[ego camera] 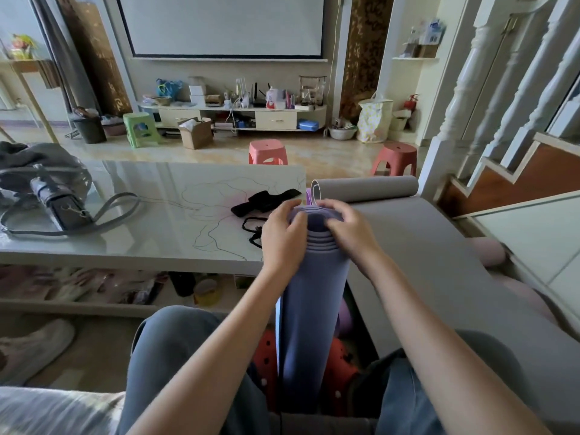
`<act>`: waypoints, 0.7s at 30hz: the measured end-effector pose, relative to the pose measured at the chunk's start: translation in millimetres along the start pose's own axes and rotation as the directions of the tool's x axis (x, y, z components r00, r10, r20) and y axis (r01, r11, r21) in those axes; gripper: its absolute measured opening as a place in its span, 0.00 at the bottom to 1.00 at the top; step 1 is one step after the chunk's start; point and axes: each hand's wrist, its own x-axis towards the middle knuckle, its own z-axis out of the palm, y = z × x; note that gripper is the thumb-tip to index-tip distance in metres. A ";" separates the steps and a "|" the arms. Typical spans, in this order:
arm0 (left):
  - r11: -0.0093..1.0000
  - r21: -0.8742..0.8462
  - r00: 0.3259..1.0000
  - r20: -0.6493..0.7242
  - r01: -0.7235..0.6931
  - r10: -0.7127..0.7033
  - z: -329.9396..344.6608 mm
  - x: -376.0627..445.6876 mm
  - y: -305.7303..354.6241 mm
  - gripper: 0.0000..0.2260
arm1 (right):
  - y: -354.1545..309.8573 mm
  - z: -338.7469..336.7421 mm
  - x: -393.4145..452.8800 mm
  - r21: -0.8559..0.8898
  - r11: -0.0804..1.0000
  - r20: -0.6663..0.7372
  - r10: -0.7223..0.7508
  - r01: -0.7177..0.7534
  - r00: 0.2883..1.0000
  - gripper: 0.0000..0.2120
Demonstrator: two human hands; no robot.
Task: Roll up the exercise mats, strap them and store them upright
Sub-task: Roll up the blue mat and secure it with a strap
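Where marble-topped table meets tiled floor: black straps, grey bag. Left hand, right hand gripping upright purple mat. Grey mat beside, part-rolled.

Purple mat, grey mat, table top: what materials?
Purple mat: looks like matte foam or rubber; thick soft layers show at the rolled end. Grey mat: similar matte foam, bending without creases. Table top: glossy, reflective, marble-like veining; stone or glass, cannot tell.
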 end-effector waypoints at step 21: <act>0.938 -0.264 0.883 0.462 0.226 -0.083 -31.9 -35.9 -88.1 0.47 | 49.9 -9.4 -46.5 0.260 0.951 0.206 -0.224 0.167 0.953 0.54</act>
